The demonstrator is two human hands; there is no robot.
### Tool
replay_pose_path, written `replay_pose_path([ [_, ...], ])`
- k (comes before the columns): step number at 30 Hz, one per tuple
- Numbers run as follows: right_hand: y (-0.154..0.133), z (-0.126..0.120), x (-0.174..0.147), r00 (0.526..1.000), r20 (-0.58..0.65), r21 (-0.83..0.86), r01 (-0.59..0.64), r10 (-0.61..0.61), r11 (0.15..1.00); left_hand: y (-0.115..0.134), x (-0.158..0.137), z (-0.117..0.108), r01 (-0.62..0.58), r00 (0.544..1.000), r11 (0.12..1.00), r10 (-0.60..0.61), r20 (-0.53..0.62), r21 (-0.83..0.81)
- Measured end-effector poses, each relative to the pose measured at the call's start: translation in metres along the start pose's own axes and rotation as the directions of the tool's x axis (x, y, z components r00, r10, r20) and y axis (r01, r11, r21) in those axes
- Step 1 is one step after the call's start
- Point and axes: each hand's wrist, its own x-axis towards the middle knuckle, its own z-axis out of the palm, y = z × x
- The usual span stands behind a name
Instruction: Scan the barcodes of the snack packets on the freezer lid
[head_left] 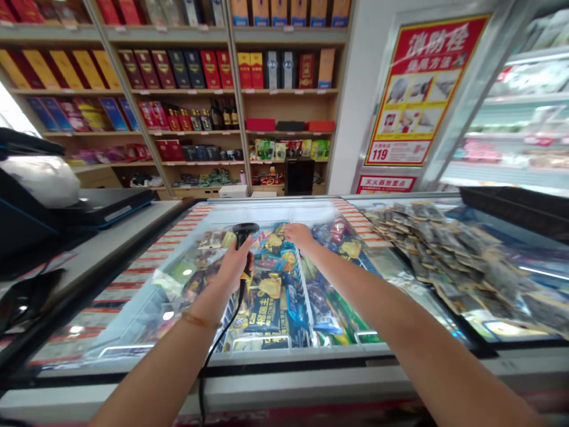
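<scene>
My left hand (237, 261) is wrapped round the handle of a black barcode scanner (245, 228), its head pointing away over the chest freezer. A black cable (226, 326) runs from the handle down to the front edge. To the right, my right hand (299, 235) reaches far into the freezer with fingers bent at the edge of a blue and yellow packet (278, 232); it seems to grip it, though the fingertips are partly hidden. Below both hands lie several blue and yellow frozen-treat packets (267, 305) in wire baskets.
A wire divider (304, 284) separates the freezer's baskets. Many small packets (444, 249) are piled on the right side. Black counter equipment (111, 204) stands at left. Shelves of boxed goods (178, 92) line the back wall, beside a red poster (424, 89).
</scene>
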Motion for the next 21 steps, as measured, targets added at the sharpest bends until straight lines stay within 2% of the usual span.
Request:
replay_pose_path([
  [3,-0.009,-0.073,-0.01,0.996,-0.084,-0.006,0.007,-0.008,1.0,-0.005,-0.006,0.045,0.036,0.998,0.999,-0.036,0.054,0.001],
  [6,-0.015,-0.142,-0.026,0.988,-0.142,-0.034,0.05,-0.055,0.998,-0.013,-0.007,0.075,0.034,0.993,0.999,-0.032,0.112,-0.014],
  [10,-0.018,-0.224,-0.049,0.955,-0.207,-0.202,0.169,-0.211,0.965,-0.027,-0.006,0.089,-0.039,0.988,0.999,0.038,0.146,0.008],
  [13,-0.026,-0.275,-0.06,0.916,-0.29,-0.329,0.176,-0.277,0.928,-0.033,-0.008,0.086,-0.085,0.979,0.996,0.082,0.187,0.008],
  [15,-0.035,-0.302,-0.063,0.877,-0.36,-0.442,0.14,-0.318,0.886,-0.034,-0.012,0.084,-0.102,0.968,0.995,0.1,0.23,-0.001],
  [17,-0.048,-0.325,-0.063,0.815,-0.42,-0.604,0.079,-0.4,0.793,-0.034,-0.017,0.083,-0.122,0.957,0.993,0.118,0.266,-0.001],
  [19,-0.063,-0.343,-0.058,0.744,-0.465,-0.742,-0.034,-0.479,0.669,-0.033,-0.023,0.085,-0.14,0.945,0.99,0.135,0.299,-0.004],
  [21,-0.078,-0.357,-0.049,0.696,-0.52,-0.799,-0.189,-0.496,0.571,-0.035,-0.028,0.088,-0.154,0.93,0.988,0.144,0.337,0.003],
])
